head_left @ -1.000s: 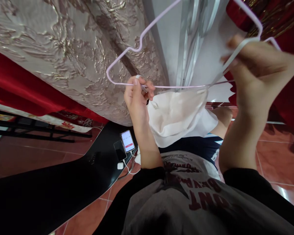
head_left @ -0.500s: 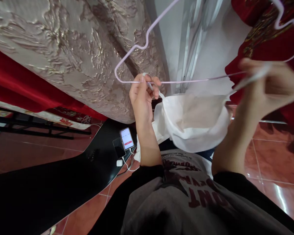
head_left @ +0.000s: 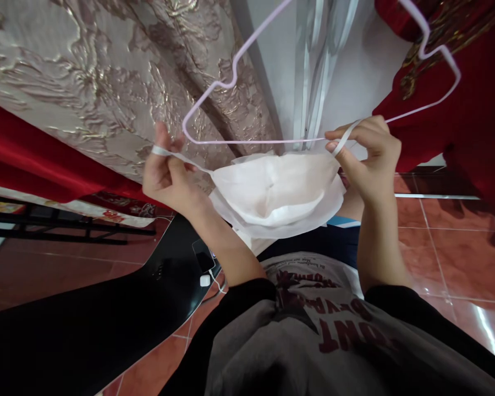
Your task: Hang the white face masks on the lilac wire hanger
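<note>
A white garment with thin straps [head_left: 268, 190] hangs between my two hands, its upper edge sagging and spread wide. My left hand [head_left: 165, 170] is off the hanger's left corner, with the garment's left strap [head_left: 185, 159] drawn taut over its curled fingers. My right hand [head_left: 369, 146] pinches the right strap [head_left: 346, 135] against the bottom bar of a lilac hanger [head_left: 236, 71]. The hanger is in front of me, its bar running just above the garment's edge. Its top lies beyond the frame.
An embossed beige curtain [head_left: 94, 71] fills the upper left, with red fabric [head_left: 474, 110] on the right. To the left, a black bench-like surface [head_left: 86, 308] bears a dark phone [head_left: 202, 256] and a small white case [head_left: 205, 280]. Reddish floor tiles [head_left: 421, 253] lie below.
My left hand has left the hanger bar and pulled its strap outward to the left. The right hand has moved inward onto the bar with its strap. The garment has shifted left.
</note>
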Motion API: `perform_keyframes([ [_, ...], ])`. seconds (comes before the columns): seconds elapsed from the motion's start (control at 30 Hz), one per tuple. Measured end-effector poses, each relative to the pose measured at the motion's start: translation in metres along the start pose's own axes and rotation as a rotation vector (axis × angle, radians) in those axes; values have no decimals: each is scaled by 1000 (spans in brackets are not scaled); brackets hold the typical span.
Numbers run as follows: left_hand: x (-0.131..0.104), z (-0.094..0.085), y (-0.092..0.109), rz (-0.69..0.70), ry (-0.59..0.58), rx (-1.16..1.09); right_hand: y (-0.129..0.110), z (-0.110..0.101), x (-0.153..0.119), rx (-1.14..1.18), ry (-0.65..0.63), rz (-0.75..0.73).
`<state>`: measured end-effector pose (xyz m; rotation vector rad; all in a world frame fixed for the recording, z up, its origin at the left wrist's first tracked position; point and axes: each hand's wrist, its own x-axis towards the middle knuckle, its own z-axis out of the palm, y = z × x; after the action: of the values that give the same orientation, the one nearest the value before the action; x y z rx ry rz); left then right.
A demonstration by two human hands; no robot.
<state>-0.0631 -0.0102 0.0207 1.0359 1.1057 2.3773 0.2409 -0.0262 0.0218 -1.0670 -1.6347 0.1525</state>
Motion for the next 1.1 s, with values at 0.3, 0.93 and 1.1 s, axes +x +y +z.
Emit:
perform_keyframes([
  [0.3,50,48,18,167,-623,150,1,-2,-10,-28,70,-112],
  [0.93,-43,43,-36,-168,-439,-274,-13,5,-13,-85,3,-107],
  [1.1,-43,45,-26,-145,-468,-230,26,-19,-21,59,570,-133],
])
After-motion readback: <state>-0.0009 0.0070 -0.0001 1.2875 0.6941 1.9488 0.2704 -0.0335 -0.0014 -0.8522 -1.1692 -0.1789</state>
